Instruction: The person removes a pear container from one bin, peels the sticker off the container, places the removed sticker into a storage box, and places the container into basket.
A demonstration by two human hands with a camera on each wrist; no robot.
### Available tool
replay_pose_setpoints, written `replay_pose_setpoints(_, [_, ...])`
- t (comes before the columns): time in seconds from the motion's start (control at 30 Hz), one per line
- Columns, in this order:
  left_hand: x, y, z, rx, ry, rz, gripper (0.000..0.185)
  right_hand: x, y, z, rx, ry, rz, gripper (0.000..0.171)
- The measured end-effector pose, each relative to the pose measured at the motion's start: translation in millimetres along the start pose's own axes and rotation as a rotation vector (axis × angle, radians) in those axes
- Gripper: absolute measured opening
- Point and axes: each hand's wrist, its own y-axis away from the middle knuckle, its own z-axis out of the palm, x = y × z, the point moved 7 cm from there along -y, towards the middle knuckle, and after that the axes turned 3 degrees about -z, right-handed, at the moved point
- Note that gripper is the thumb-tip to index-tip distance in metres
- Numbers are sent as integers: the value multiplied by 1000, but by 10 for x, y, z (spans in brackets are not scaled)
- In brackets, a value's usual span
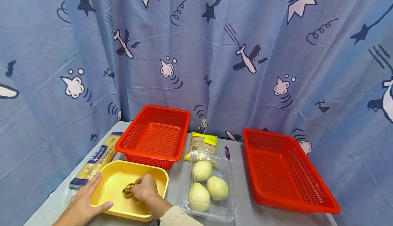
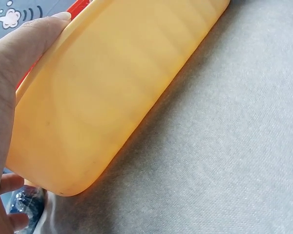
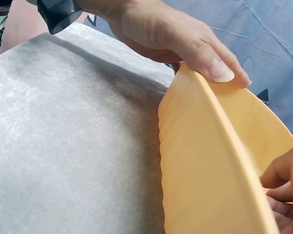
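A yellow plastic basin (image 1: 122, 211) stands near the front left of the table. My left hand (image 1: 82, 202) rests against its left front corner, fingers spread straight along the outside and thumb over the rim. In the left wrist view, the thumb (image 2: 36, 36) lies along the upper edge of the basin wall (image 2: 107, 92). Inside the basin, my right hand (image 1: 146, 189) has curled fingers and pinches the edge of a small round yellow-and-black wrapped piece (image 1: 127, 191). In the right wrist view, only part of the right hand (image 3: 288, 187) shows, and the wrapped piece is hidden.
Behind the basin is a red basket (image 1: 162, 135); another red basket (image 1: 273, 171) sits at the right. A clear plastic box (image 1: 222, 210) holds three pale pears (image 1: 217, 187). A yellow-ended packet (image 1: 202, 144), a purple-wrapped sweet (image 1: 227, 152) and a long noodle pack (image 1: 98, 157) lie nearby.
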Motion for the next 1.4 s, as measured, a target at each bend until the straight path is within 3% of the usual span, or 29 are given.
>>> replay_pose_setpoints(0.37, [-20, -23, 50, -54, 7, -37, 110, -19, 42, -110, 58, 175, -40, 11])
replay_pose_setpoints(0.6, [-29, -38, 47, -70, 3, -54, 112, -86, 69, -218, 38, 208, -81, 8])
replay_pose_setpoints(0.77, [-40, -41, 31, -75, -1, -66, 112, -197, 83, -331, 22, 183, -151, 14])
replay_pose_setpoints(1.13, [-35, -24, 31, -30, -22, -11, 109, -407, 139, -642, -18, 77, -208, 23])
replay_pose_setpoints(1.4, [-34, -28, 17, -3, -41, 20, 107, -644, 255, -894, -72, -62, -255, 31])
